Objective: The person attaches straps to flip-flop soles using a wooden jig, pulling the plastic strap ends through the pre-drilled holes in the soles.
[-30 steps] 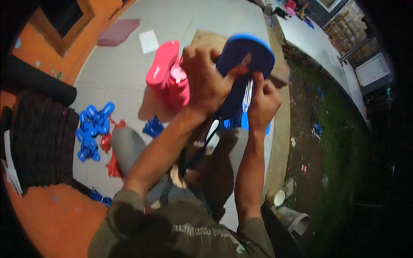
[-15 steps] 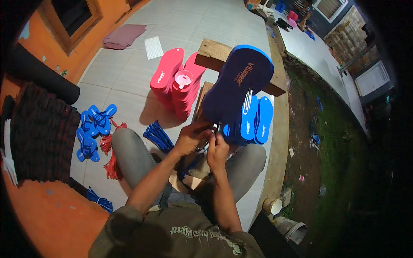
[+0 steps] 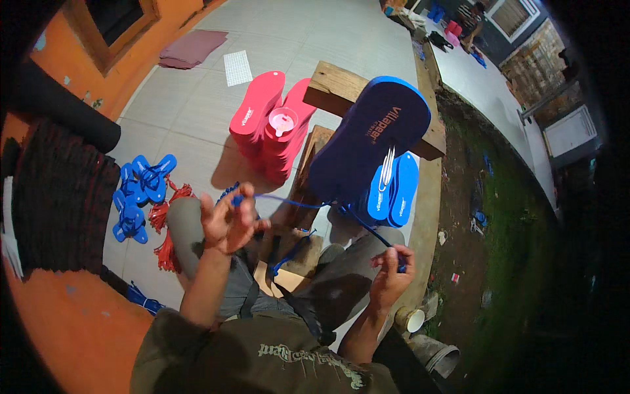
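Note:
A dark flip-flop sole with a blue rim (image 3: 374, 125) stands tilted against a wooden stand, with a thin white looped piece (image 3: 388, 167) hanging on its face. From the sole's lower end a blue cord-like strap (image 3: 285, 199) stretches out to both sides. My left hand (image 3: 226, 223) grips one end between thumb and finger, the other fingers spread. Off to the right, my right hand (image 3: 394, 272) is closed on the other end. Below the sole, between my knees, another blue strap (image 3: 292, 253) hangs by the stand.
Pink soles (image 3: 257, 108) stand stacked with a small cup (image 3: 282, 122) on top. Blue soles (image 3: 400, 190) lie behind the stand's right side. Blue flip-flops (image 3: 149, 180) and red strap bundles (image 3: 172, 246) lie left. The wooden beam (image 3: 335, 85) crosses behind the sole. A person (image 3: 472, 26) sits far right.
My hands were together at the sole's lower end. They have since parted, left hand leftward and right hand down to the right, drawing the blue strap out between them.

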Available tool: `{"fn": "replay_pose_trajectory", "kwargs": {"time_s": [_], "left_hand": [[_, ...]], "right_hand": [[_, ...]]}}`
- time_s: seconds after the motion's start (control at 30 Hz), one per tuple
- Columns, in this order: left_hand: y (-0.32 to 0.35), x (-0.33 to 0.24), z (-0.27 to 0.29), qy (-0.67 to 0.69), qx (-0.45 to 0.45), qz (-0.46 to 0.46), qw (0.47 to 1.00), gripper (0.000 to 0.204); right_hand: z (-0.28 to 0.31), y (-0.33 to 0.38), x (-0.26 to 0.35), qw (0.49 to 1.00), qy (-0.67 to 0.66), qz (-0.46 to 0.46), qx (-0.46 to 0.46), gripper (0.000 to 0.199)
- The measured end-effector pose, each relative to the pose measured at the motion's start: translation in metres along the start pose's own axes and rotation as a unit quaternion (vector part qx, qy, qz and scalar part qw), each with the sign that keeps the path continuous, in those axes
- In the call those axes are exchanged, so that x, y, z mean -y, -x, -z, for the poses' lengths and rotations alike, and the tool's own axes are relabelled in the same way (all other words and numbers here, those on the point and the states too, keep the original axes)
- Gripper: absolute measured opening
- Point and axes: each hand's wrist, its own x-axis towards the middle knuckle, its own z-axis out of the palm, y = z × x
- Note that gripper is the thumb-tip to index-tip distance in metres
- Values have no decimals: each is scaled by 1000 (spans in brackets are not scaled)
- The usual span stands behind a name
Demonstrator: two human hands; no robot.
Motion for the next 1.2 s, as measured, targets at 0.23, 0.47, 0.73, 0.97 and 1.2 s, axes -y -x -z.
{"fn": "replay_pose_trajectory", "kwargs": {"time_s": [0.23, 0.47, 0.73, 0.97, 1.2], "left_hand": [[-66, 4, 2, -304, -166, -166, 923, 22], [-54, -3, 6, -395, -152, -185, 887, 23], [-39, 36, -53, -757, 202, -165, 599, 37], [-37, 60, -37, -647, -19, -111, 754, 27], [-42, 1, -28, -600, -53, -168, 780, 36]], "right_hand": [[-23, -29, -12, 957, -279, -3, -84, 21], [-20, -39, -20, 939, -328, -33, -96, 24], [-100, -30, 66, 828, 193, 380, 365, 43], [-77, 8, -8, 956, 253, -107, 104, 44], [6, 4, 19, 943, 205, -191, 181, 30]]}}
